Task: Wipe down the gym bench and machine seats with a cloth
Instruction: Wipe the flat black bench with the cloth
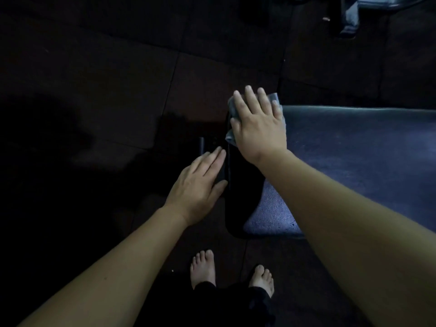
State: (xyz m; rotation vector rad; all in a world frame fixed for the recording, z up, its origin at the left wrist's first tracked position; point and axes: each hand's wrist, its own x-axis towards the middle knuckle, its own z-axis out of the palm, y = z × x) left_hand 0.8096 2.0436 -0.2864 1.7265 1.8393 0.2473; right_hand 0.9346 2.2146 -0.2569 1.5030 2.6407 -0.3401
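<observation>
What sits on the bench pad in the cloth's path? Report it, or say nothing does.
Nothing visible does. The right hand presses the cloth flat on the end of the bench pad, and the pad's surface running rightward shows bare. The left hand rests on the pad's end edge, nearer the person, off that path.

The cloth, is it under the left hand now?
No, the cloth lies under the flat right hand at the end of the bench, while the left hand touches the bench edge without it.
</observation>
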